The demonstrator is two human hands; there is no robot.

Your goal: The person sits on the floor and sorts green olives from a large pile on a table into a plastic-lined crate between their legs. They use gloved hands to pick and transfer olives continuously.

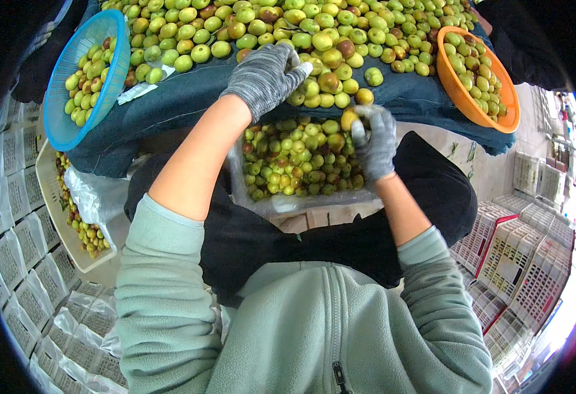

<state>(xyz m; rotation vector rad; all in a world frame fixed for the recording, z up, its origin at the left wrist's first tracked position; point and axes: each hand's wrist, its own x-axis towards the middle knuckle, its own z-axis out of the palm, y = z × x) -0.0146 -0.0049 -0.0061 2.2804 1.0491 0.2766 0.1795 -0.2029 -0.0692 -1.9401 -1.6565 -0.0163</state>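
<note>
Green jujubes (pixel 322 42), some with brown patches, lie heaped on a dark blue cloth (pixel 184 93) before me. My left hand (pixel 268 76), in a grey knitted glove, reaches over the near edge of the heap with its fingers bent. Its palm is hidden, so whether it grips a fruit is unclear. My right hand (pixel 379 140), gloved alike and slightly blurred, has a yellowish jujube (pixel 348 119) at its thumb and fingertips. That hand is above the right side of a plastic-lined crate (pixel 268 204), in which many smaller jujubes (pixel 293 162) lie.
A blue plastic basket (pixel 120 54) of jujubes tilts at the left, an orange one (pixel 448 93) at the right. On the floor at left is a white crate (pixel 54 207) with fruit and plastic film (pixel 88 192). Stacked white crates (pixel 509 261) stand at right, more (pixel 9 251) at left.
</note>
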